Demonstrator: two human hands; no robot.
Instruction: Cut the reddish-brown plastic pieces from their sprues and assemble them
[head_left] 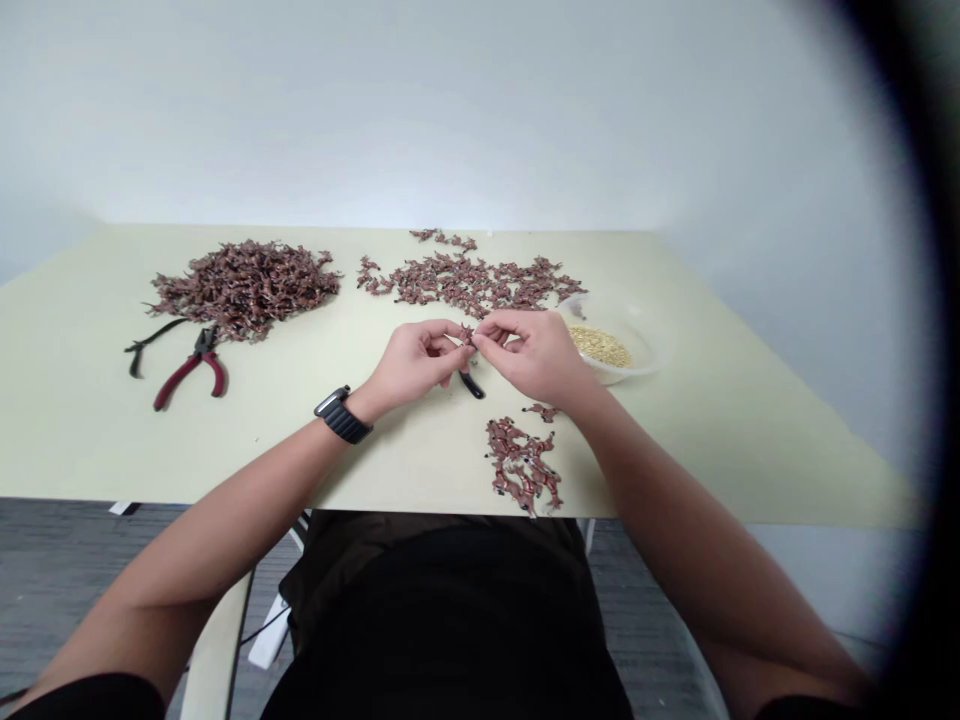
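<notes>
My left hand (421, 358) pinches a small brown figure (466, 334) between thumb and fingers above the middle of the table. Close against it, my right hand (529, 348) has thumb and forefinger pressed together at the figure's right side; whatever small part they hold is too small to make out. Below the fingertips, a black tool handle (472, 385) shows on the table, the rest of it hidden by my hands. A group of brown figures (523, 465) lies near the front edge, with one more (543, 411) just behind it.
A large heap of brown figures (251, 285) is at the back left, with red-handled pliers (196, 368) and a black tool (146, 345) before it. More figures (465, 283) spread behind my hands. A clear bowl (646, 352) of small gold pieces (600, 346) stands on the right.
</notes>
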